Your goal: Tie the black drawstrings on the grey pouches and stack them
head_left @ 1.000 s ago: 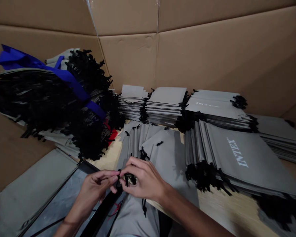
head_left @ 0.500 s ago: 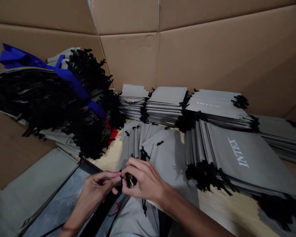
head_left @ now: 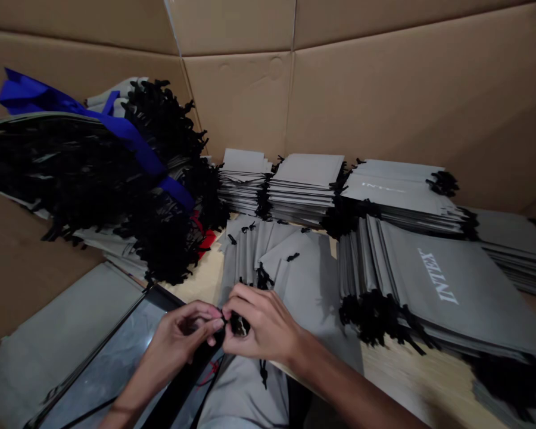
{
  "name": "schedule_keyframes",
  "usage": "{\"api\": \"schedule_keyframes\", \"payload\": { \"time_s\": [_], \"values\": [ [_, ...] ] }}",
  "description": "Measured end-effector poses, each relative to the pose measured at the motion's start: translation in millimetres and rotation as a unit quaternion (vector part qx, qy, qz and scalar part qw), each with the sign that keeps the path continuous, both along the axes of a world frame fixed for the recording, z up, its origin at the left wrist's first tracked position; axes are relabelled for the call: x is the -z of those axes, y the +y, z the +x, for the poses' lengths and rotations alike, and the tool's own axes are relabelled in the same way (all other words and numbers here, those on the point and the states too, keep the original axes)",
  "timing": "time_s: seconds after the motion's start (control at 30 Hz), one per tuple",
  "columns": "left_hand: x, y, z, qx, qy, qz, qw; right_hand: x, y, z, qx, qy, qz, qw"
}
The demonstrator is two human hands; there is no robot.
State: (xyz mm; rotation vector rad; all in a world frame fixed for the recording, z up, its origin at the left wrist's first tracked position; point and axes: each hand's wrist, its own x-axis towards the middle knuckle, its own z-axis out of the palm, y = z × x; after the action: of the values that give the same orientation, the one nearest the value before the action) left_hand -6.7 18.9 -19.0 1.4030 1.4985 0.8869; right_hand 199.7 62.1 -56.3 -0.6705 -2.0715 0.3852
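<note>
Left hand (head_left: 181, 333): fingers pinched closed on a black cord (head_left: 224, 322). Right hand (head_left: 261, 325): fingers curled, tips closed on the same cord. Cord located over the near edge of the table (head_left: 196, 282), just above a grey pouch (head_left: 245, 390). Printed grey pouches (head_left: 446, 280) stacked to the right.

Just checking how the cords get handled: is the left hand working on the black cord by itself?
No, the left hand and right hand both pinch at the black cord, fingertips close together.
</note>
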Motion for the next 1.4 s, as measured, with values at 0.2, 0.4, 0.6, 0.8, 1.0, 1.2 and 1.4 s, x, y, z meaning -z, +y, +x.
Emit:
{"api": "schedule_keyframes", "payload": {
  "time_s": [0.2,0.4,0.6,0.8,1.0,1.2,1.4],
  "values": [
    [-6.0,-1,-12,0.092,0.072,0.067,0.991,-0.7,0,0,-0.001,-0.001,-0.017,1.0],
    [-6.3,-2,-13,0.068,0.124,0.106,0.984,1.2,0,-1,0.0,-0.004,-0.009,1.0],
    [-5.3,-3,-13,0.048,0.137,0.123,0.982,1.2,-1,-1,0.006,-0.015,0.002,1.0],
    [-7.7,-2,-14,0.069,0.151,0.122,0.979,-0.7,-2,-1,0.004,-0.028,0.019,0.999],
    [-6.0,-2,-16,0.073,0.168,0.133,0.974,-2.1,-3,0,0.009,-0.029,0.018,0.999],
    [-9.4,-1,-12,0.084,0.171,0.134,0.972,-0.7,-3,0,0.01,-0.037,0.025,0.999],
    [-9.0,-3,-7,0.139,0.194,0.137,0.961,1.1,-2,1,-0.003,-0.053,0.017,0.998]
  ]
}}
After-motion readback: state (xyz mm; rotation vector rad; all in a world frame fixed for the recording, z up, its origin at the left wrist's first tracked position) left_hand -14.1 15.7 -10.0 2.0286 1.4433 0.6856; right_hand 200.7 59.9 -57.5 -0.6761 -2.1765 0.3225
